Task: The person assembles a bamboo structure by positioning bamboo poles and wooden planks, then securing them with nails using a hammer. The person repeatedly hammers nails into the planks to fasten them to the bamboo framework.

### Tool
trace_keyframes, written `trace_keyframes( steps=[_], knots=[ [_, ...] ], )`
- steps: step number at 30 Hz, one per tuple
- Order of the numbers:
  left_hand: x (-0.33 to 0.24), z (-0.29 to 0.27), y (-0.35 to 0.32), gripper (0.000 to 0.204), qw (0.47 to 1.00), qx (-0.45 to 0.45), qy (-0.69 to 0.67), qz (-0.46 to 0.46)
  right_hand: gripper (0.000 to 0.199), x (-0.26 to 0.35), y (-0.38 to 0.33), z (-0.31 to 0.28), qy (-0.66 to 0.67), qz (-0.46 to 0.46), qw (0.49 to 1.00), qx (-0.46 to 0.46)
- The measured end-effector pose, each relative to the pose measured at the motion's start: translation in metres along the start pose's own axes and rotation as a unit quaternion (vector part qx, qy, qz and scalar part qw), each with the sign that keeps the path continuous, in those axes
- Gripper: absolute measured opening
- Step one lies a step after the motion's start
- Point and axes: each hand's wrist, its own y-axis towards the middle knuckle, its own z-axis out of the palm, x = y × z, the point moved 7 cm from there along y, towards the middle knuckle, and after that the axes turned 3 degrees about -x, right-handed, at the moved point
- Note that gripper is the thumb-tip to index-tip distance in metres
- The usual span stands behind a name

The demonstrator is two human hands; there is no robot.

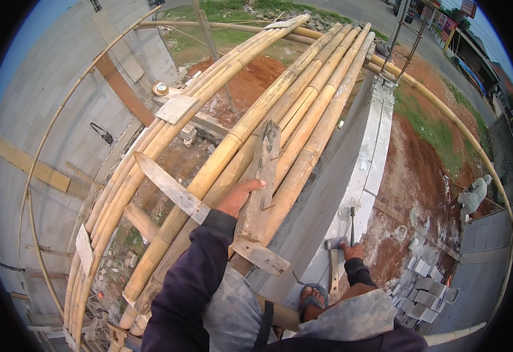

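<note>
My left hand (239, 198) is closed around a weathered wooden plank (262, 158) with nails sticking out of its side. The plank slants over several long bamboo poles (303, 97) that stretch away from me. At the top of the block wall, my right hand (352, 251) is closed on a slim dark metal tool (352, 226), whose exact kind I cannot make out. Right beside those fingers is a hammer (334, 270) with a wooden handle. A shorter wood piece (261, 254) lies across near my left forearm, and a pointed board (171, 186) crosses the poles farther left.
My sandalled foot (312, 298) rests on the narrow wall top (359, 176). Low ground with stacked grey blocks (425, 296) lies to the right, where a person (475, 195) bends down. Another bamboo bundle (145, 158) curves along the left.
</note>
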Motion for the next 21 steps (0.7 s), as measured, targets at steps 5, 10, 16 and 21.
trace_keyframes(
  steps=[5, 10, 16, 21],
  knots=[
    [0.001, 0.002, 0.003, 0.052, 0.995, 0.026, -0.101, 0.000, 0.068, -0.016, -0.046, 0.007, -0.003, -0.041, 0.999, 0.005],
    [-0.001, 0.005, 0.005, 0.060, 0.986, 0.087, -0.139, 0.007, 0.061, -0.004, -0.006, -0.008, 0.116, -0.003, 0.987, -0.112],
    [0.002, -0.001, 0.010, 0.053, 0.992, 0.079, -0.096, 0.002, 0.068, 0.047, -0.006, -0.031, -0.087, -0.063, 0.991, -0.081],
    [0.013, -0.011, 0.015, 0.044, 0.997, 0.026, -0.066, 0.007, 0.075, 0.027, -0.089, -0.021, -0.073, -0.076, 0.994, -0.004]
  ],
)
